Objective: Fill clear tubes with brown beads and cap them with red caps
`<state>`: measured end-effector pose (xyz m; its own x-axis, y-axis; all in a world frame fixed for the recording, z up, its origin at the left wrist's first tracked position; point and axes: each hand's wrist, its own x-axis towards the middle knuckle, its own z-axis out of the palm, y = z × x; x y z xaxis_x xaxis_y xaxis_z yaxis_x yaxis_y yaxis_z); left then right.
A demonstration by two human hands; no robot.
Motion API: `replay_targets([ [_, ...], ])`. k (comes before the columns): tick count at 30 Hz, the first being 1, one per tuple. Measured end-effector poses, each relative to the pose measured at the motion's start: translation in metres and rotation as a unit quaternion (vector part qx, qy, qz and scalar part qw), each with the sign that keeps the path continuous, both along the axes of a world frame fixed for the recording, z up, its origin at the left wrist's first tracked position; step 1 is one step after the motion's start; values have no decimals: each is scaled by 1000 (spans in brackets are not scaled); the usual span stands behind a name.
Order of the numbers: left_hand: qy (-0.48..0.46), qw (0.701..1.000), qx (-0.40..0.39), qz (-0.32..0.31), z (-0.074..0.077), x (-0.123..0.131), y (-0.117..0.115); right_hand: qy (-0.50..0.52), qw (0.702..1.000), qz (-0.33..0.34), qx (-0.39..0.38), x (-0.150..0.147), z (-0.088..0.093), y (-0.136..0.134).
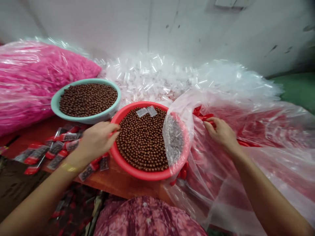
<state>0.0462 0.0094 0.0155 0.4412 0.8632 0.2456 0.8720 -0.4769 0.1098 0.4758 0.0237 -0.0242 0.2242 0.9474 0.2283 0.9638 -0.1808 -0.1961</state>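
Observation:
My left hand (100,139) is closed at the left rim of a red basin (147,176). A bit of red shows between its fingers, too hidden to name. Small round brown balls (141,141) fill the basin, and two small clear plastic cases (142,112) lie on top of them. To the right, my right hand (220,131) is at the mouth of a clear plastic bag (275,123) of red plastic pieces. Its thumb and fingers are closed on a red plastic piece (211,122). The bag's loose edge drapes over the basin's right side.
A pale green basin (56,104) of similar balls stands behind left. Several filled clear cases with red ends (55,154) lie on the orange-red table (118,185). A bag of pink pieces (49,72) and a heap of clear plastic parts (152,75) line the wall.

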Motion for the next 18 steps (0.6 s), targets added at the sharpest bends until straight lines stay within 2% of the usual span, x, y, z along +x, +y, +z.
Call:
replay_targets([
  [2,21,999,-1,-33,-6,42,37,23,999,-7,34,-6,2,-13],
  [4,51,997,-4,-62,-12,73,72,29,998,12,57,-11,1,-24],
  [6,94,989,-15,-115,-16,89,102,24,995,45,86,-14,-3,-30],
  [9,158,970,-24,-183,-15,91,128,49,991,56,107,-13,-13,-33],
  [11,211,952,-16,-219,-11,87,129,118,985,47,121,-12,-18,-34],
  [13,257,934,11,-248,-7,83,121,200,966,54,155,-11,-23,-34],
  [16,306,907,78,-279,-10,76,104,211,961,30,175,-7,-29,-29],
  [17,310,906,69,-282,-13,73,101,211,960,20,182,-5,-31,-27],
  [18,295,917,42,-264,-17,71,99,209,960,14,188,-2,-33,-26],
])
